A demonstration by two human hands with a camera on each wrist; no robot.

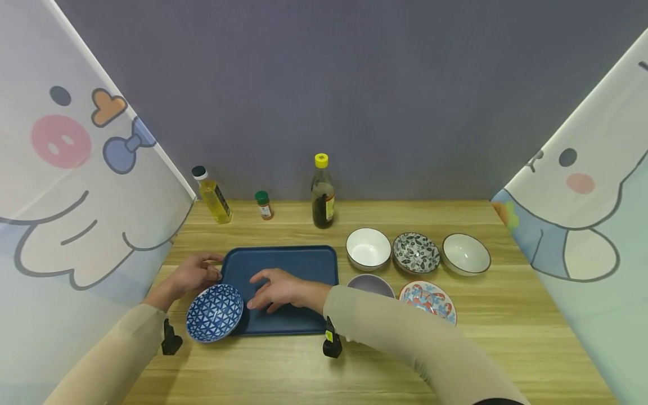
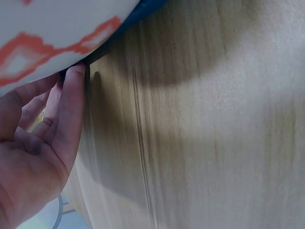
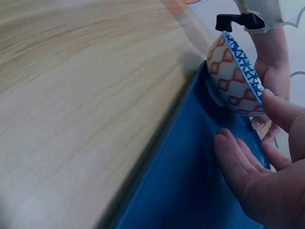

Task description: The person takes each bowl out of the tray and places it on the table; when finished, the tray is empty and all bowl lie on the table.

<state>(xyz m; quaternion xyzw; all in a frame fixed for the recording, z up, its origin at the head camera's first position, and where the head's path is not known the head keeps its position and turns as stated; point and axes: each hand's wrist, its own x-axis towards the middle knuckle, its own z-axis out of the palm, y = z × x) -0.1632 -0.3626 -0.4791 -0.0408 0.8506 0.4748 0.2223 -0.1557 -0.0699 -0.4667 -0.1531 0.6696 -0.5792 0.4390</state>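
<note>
A bowl (image 1: 215, 313), blue-and-white patterned inside and red-and-white outside, tilts over the front left corner of the dark blue tray (image 1: 283, 261). My left hand (image 1: 196, 274) is just beyond the bowl at the tray's left edge. In the left wrist view its fingertips (image 2: 75, 71) reach right up to the bowl's underside. Over the tray, to the right of the bowl, my right hand (image 1: 277, 289) holds nothing, its fingers spread and loosely bent. The right wrist view shows its thumb (image 3: 281, 107) overlapping the bowl's rim.
Right of the tray stand a white bowl (image 1: 368, 247), a black-and-white floral bowl (image 1: 416, 253), another white bowl (image 1: 466, 254), a greyish bowl (image 1: 371, 283) and a red-and-blue patterned dish (image 1: 429, 298). Behind are an oil bottle (image 1: 216, 201), a green-capped jar (image 1: 264, 206) and a dark sauce bottle (image 1: 323, 197).
</note>
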